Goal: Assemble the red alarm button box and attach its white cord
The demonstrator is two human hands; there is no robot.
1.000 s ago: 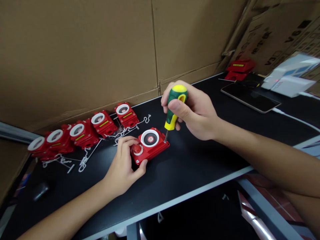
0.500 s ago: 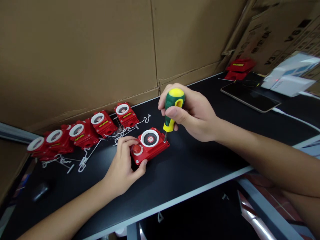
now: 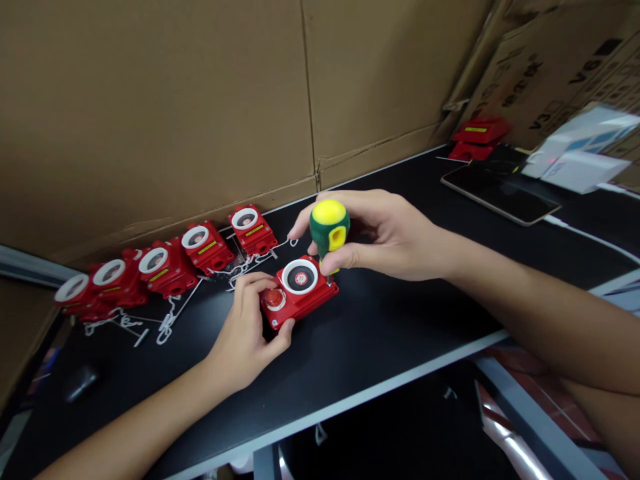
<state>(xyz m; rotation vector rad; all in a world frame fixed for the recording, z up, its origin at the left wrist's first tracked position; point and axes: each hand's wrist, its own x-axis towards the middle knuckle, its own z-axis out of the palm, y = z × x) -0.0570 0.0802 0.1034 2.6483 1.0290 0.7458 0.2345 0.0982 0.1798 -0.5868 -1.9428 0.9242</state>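
Red sounder unit (image 3: 311,303), one end held in the left hand (image 3: 246,337); right hand's (image 3: 387,233) fingers grip a screwdriver (image 3: 326,230), its handle newly swung leftward, suggesting turning.

Cardboard wall (image 3: 200,100): moderately lit, dimmer toward lower left
Black tabletop (image 3: 370,353): soft shadow beneath the right forearm (image 3: 510,300)
Screwdriver (image 3: 327,230): sharp, brightest on top, suggesting overhead light
White box (image 3: 575,167): pale, smeared
Computer mouse (image 3: 81,382): blurred
Underneath: nearly black
Edges: stretched by wide-angle distortion

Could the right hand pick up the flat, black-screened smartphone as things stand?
Probably not: the right hand holds the green-and-yellow screwdriver, though nothing visible blocks the way to the smartphone.
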